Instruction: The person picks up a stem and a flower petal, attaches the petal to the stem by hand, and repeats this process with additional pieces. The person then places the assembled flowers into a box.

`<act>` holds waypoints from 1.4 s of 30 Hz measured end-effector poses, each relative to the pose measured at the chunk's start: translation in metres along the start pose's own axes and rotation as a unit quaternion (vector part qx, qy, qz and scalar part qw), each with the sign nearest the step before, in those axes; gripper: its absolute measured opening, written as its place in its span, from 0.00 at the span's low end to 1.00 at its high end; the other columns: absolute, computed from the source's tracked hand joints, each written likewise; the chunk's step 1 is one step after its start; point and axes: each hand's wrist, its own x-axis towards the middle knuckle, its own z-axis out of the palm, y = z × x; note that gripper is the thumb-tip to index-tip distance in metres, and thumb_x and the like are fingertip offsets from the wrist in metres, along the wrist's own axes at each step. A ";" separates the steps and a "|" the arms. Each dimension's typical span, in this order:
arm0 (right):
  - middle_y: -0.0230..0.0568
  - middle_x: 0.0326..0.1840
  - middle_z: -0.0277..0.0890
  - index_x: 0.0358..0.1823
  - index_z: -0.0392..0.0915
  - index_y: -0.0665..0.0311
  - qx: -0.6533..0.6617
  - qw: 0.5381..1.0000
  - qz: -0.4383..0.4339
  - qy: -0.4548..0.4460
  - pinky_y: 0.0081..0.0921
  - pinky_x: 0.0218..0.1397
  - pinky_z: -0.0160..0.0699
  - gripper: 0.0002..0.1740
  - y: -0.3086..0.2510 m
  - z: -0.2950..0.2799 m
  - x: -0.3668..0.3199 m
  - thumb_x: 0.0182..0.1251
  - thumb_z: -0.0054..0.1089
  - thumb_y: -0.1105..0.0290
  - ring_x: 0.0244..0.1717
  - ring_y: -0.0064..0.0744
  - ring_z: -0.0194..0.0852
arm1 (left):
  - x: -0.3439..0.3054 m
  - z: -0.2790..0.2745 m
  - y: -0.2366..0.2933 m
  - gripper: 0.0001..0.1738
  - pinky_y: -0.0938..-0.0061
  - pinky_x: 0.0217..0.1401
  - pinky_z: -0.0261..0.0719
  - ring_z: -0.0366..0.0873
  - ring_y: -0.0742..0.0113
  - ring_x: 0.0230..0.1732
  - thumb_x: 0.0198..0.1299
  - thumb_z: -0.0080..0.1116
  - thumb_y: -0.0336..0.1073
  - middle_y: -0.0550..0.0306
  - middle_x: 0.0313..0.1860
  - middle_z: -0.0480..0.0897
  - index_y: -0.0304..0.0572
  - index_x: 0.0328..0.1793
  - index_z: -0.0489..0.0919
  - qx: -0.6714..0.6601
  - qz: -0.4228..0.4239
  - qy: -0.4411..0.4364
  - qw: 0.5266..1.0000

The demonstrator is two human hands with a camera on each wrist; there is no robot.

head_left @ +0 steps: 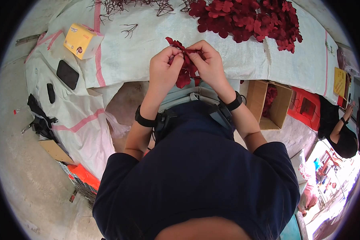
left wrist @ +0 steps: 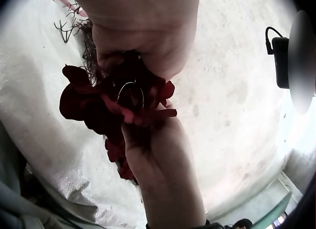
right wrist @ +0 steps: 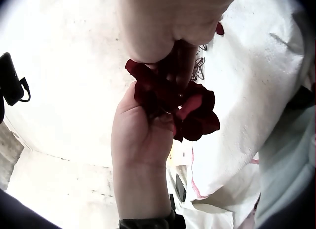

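Both hands meet over the near part of the cloth-covered table. The left hand pinches a dark red petal cluster between thumb and curled fingers. Close beside it, the right hand pinches the same cluster from the other side. In the left wrist view, red petals spread out between the two hands, with a thin curved strand among them. The right wrist view has the petals hanging beside the fingers; the fingertips are partly hidden by them.
A large heap of red petals lies at the back right, dark branched stems at the back left. A yellow box and a phone lie left. A cardboard box stands below the table edge, near a red stool.
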 end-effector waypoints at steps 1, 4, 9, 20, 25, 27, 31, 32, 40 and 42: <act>0.31 0.28 0.70 0.33 0.68 0.69 0.002 1.000 0.004 0.000 0.12 0.33 0.66 0.02 0.000 0.000 0.000 0.58 0.46 0.79 0.30 0.14 0.66 | 0.000 0.000 0.000 0.04 0.86 0.23 0.65 0.66 0.83 0.22 0.51 0.48 0.26 0.63 0.20 0.74 0.32 0.28 0.72 0.000 -0.002 0.001 1.000; 0.31 0.28 0.70 0.33 0.68 0.69 -0.008 1.000 0.011 0.001 0.12 0.33 0.66 0.02 -0.001 0.002 -0.002 0.58 0.46 0.79 0.30 0.14 0.66 | 0.000 0.001 0.001 0.04 0.86 0.23 0.65 0.66 0.83 0.22 0.51 0.48 0.26 0.63 0.19 0.74 0.32 0.28 0.72 -0.002 -0.007 0.003 1.000; 0.33 0.21 0.70 0.31 0.68 0.69 -0.029 0.997 -0.043 0.058 0.13 0.22 0.63 0.02 0.006 0.006 0.000 0.56 0.46 0.79 0.20 0.14 0.64 | 0.001 0.003 0.004 0.04 0.86 0.22 0.65 0.66 0.83 0.21 0.50 0.48 0.26 0.63 0.18 0.73 0.32 0.27 0.72 -0.005 -0.005 0.008 1.000; 0.32 0.24 0.70 0.32 0.68 0.69 -0.056 0.998 -0.026 0.033 0.13 0.28 0.64 0.02 0.003 0.003 -0.002 0.57 0.46 0.79 0.26 0.14 0.65 | 0.000 0.003 0.000 0.04 0.86 0.20 0.62 0.63 0.84 0.19 0.50 0.49 0.26 0.64 0.16 0.71 0.33 0.26 0.71 0.017 0.008 0.014 1.000; 0.32 0.26 0.71 0.32 0.68 0.69 -0.055 0.998 -0.009 0.017 0.12 0.32 0.66 0.02 0.003 0.003 -0.004 0.58 0.46 0.79 0.29 0.14 0.67 | -0.001 0.002 -0.001 0.04 0.85 0.20 0.62 0.63 0.83 0.19 0.49 0.49 0.26 0.64 0.16 0.71 0.32 0.25 0.71 0.029 -0.004 0.009 1.000; 0.33 0.24 0.70 0.31 0.68 0.69 -0.045 0.998 -0.017 0.028 0.13 0.28 0.65 0.02 0.004 0.006 -0.004 0.58 0.45 0.79 0.26 0.14 0.65 | -0.002 0.002 -0.001 0.04 0.85 0.20 0.62 0.63 0.83 0.19 0.49 0.49 0.26 0.64 0.16 0.71 0.32 0.25 0.71 0.031 -0.007 0.010 0.999; 0.34 0.19 0.69 0.30 0.67 0.70 -0.023 0.998 -0.036 0.051 0.14 0.20 0.62 0.01 0.009 0.009 -0.005 0.57 0.45 0.80 0.18 0.14 0.63 | -0.002 0.004 -0.001 0.04 0.85 0.20 0.63 0.63 0.83 0.19 0.49 0.49 0.26 0.63 0.16 0.71 0.32 0.25 0.70 0.029 0.005 0.013 0.999; 0.34 0.19 0.69 0.30 0.67 0.70 -0.017 0.998 -0.040 0.052 0.14 0.20 0.61 0.01 0.010 0.009 -0.004 0.57 0.45 0.80 0.18 0.14 0.63 | -0.002 0.004 -0.001 0.04 0.84 0.20 0.63 0.63 0.83 0.19 0.49 0.49 0.26 0.63 0.16 0.71 0.32 0.25 0.70 0.035 0.009 0.012 0.999; 0.33 0.19 0.69 0.30 0.68 0.70 -0.048 0.998 -0.044 0.017 0.13 0.19 0.61 0.02 0.008 0.004 -0.004 0.57 0.46 0.79 0.18 0.14 0.62 | -0.003 0.001 -0.007 0.04 0.84 0.21 0.64 0.65 0.81 0.20 0.50 0.49 0.26 0.61 0.17 0.72 0.33 0.26 0.70 0.046 0.015 -0.002 0.999; 0.32 0.19 0.69 0.31 0.68 0.69 -0.050 0.998 -0.046 0.011 0.13 0.19 0.61 0.02 0.009 0.003 -0.003 0.57 0.46 0.78 0.18 0.13 0.62 | -0.002 0.001 -0.005 0.03 0.84 0.22 0.65 0.66 0.81 0.20 0.50 0.49 0.26 0.61 0.18 0.73 0.33 0.27 0.70 0.040 0.027 -0.005 0.999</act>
